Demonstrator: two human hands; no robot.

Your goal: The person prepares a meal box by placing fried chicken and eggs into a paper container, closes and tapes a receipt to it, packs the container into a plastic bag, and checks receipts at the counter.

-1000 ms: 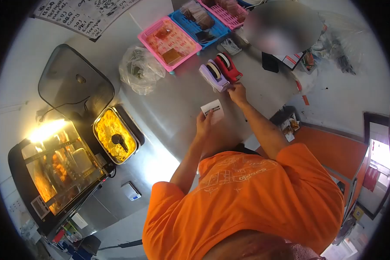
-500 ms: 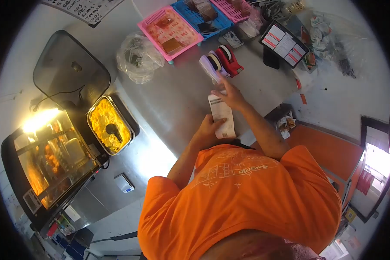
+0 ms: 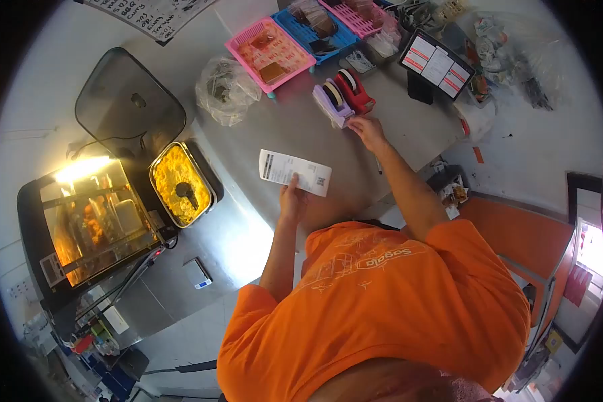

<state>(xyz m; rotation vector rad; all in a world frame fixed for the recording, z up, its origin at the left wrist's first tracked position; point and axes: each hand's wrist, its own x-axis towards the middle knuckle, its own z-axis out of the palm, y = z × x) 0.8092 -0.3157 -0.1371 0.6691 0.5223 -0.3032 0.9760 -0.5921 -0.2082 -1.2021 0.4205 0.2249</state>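
Observation:
A white printed receipt [image 3: 281, 167] is gripped at its lower edge by my left hand [image 3: 291, 197], thumb on top, held over the steel counter. My right hand [image 3: 370, 132] is at the front end of a purple tape dispenser [image 3: 331, 104], its fingertips pinched together at the cutter where the tape comes off. The strip itself is too small to see clearly. Right beside the purple dispenser stands a red tape dispenser [image 3: 356, 94].
Pink [image 3: 275, 57] and blue baskets [image 3: 318, 30] with packets line the counter's back. A plastic bag [image 3: 226, 90], a tablet on a stand [image 3: 437, 65], a metal tray of yellow food [image 3: 181, 184], a lit display warmer [image 3: 94, 221] and a phone-like device [image 3: 197, 273] lie around.
My left hand has moved the receipt left and turned it from upright to nearly sideways. My right hand has left the receipt's top, and its fingers have closed at the purple dispenser's front.

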